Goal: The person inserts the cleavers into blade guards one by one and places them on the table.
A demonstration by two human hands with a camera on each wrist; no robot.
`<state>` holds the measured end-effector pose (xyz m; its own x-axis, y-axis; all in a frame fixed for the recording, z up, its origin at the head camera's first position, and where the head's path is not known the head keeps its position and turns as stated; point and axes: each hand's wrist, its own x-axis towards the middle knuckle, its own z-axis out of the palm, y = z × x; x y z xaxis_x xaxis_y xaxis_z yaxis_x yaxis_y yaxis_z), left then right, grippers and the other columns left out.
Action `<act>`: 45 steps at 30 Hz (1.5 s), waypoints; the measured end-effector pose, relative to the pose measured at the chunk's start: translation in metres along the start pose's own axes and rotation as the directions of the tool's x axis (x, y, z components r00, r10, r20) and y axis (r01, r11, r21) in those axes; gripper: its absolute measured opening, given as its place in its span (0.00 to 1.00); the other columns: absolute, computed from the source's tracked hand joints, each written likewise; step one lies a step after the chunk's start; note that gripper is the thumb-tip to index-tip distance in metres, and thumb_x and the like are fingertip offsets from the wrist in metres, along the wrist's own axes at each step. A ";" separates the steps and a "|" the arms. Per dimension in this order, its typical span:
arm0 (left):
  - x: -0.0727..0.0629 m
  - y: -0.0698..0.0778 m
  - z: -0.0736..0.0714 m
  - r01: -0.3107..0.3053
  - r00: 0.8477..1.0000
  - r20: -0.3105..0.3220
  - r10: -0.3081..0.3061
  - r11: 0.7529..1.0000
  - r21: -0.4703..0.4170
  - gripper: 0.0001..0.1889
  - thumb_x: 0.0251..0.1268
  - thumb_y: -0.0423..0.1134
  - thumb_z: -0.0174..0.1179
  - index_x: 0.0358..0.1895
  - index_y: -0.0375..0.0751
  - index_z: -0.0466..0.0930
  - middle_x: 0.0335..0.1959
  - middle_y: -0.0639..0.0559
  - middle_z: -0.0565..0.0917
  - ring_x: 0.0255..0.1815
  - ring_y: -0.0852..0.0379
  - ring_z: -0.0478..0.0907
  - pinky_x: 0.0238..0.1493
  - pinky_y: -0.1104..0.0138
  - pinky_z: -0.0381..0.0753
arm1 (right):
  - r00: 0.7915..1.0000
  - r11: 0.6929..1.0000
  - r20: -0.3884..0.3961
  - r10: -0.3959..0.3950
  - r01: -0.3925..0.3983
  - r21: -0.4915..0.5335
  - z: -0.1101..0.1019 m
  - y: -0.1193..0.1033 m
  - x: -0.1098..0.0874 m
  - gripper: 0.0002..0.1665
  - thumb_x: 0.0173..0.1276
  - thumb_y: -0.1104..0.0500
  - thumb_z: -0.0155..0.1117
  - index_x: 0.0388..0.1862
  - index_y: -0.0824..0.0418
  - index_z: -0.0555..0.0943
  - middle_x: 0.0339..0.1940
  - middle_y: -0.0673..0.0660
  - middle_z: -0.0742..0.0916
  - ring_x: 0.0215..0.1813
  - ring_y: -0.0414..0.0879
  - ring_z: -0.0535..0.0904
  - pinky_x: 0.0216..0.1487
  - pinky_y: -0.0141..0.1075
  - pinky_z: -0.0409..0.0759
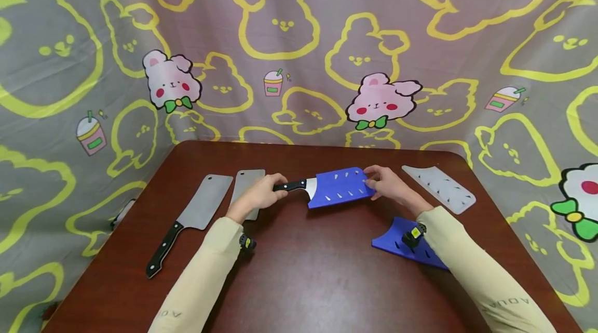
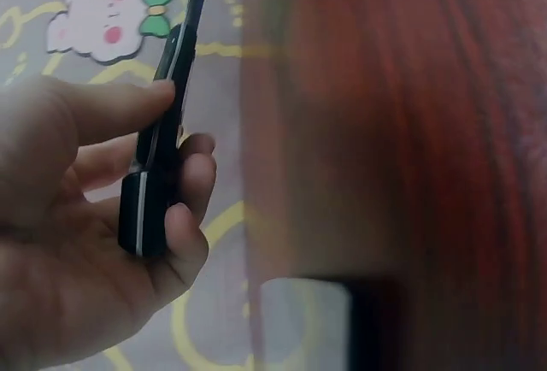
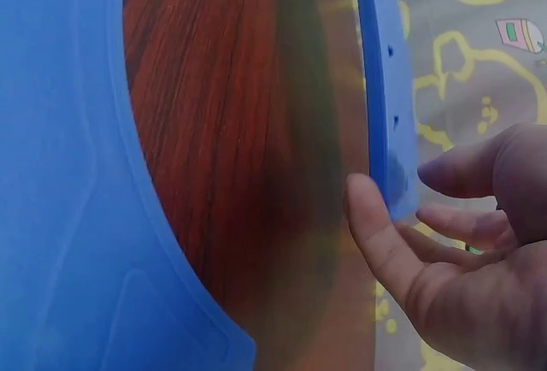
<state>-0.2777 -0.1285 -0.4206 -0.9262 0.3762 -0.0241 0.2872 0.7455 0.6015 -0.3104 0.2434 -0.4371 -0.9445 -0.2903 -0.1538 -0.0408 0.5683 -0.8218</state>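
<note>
- Head view: the left hand (image 1: pixel 263 192) grips the black handle (image 1: pixel 291 186) of a cleaver, its fingers bent round it. The blade sits in a blue sheath (image 1: pixel 341 187), with a strip of bare metal showing beside the handle. The right hand (image 1: pixel 385 182) pinches the sheath's far end between thumb and fingers. The sheathed cleaver lies crosswise between the two hands, over the far half of the brown table (image 1: pixel 308 276); whether it touches the tabletop cannot be told.
- Head view, surroundings: at left lie an uncovered cleaver (image 1: pixel 205 200) and, just beside it, a second bare blade (image 1: pixel 244 185), partly hidden by the left forearm. At right lie a white sheath (image 1: pixel 439 187) and, nearer the person, another blue sheath (image 1: pixel 391 239), partly covered by the right forearm. A patterned cloth (image 1: pixel 280 26) hangs behind.
- Left wrist view: thumb and fingers close round the black handle, seen nearly edge-on.
- Right wrist view: thumb and fingers stand on opposite faces of the held sheath, near its end. The other blue sheath fills the left side.
</note>
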 end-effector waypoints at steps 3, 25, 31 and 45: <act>0.005 -0.003 0.009 0.020 1.000 -0.020 -0.020 1.000 -0.003 0.16 0.70 0.39 0.59 0.58 0.41 0.76 0.53 0.43 0.83 0.50 0.49 0.79 0.54 0.54 0.76 | 1.000 1.000 0.000 0.008 -0.008 0.013 0.004 0.005 0.002 0.25 0.73 0.65 0.56 0.66 0.72 0.67 0.56 0.75 0.78 0.46 0.55 0.83 0.39 0.45 0.86; -0.028 -0.015 -0.015 0.071 0.994 0.080 -0.072 0.997 0.016 0.27 0.74 0.49 0.53 0.71 0.43 0.63 0.72 0.37 0.62 0.75 0.34 0.52 0.65 0.40 0.63 | 0.998 0.998 0.005 -0.066 0.067 -0.019 -0.028 0.008 -0.036 0.26 0.78 0.52 0.52 0.65 0.70 0.70 0.63 0.72 0.75 0.63 0.67 0.75 0.54 0.46 0.82; -0.047 -0.019 -0.018 0.053 0.993 0.106 -0.060 0.996 0.071 0.28 0.73 0.50 0.54 0.71 0.42 0.64 0.69 0.36 0.64 0.72 0.37 0.58 0.63 0.42 0.67 | 0.992 0.972 0.021 -0.127 0.128 -0.196 -0.032 0.009 -0.057 0.23 0.76 0.52 0.55 0.62 0.66 0.74 0.58 0.67 0.81 0.53 0.60 0.81 0.50 0.45 0.83; -0.090 -0.021 -0.010 0.071 0.982 0.150 -0.113 0.963 0.259 0.30 0.68 0.51 0.60 0.69 0.43 0.67 0.67 0.37 0.68 0.69 0.37 0.63 0.63 0.41 0.67 | 0.981 0.836 0.127 -0.147 0.192 -0.514 -0.034 0.018 -0.114 0.41 0.66 0.45 0.66 0.69 0.67 0.66 0.66 0.70 0.74 0.66 0.69 0.67 0.59 0.66 0.68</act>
<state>-0.2032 -0.1833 -0.4227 -0.9057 0.3677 -0.2110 0.2740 0.8874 0.3707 -0.2141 0.3132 -0.4156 -0.8791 -0.4661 -0.0999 -0.3829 0.8152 -0.4345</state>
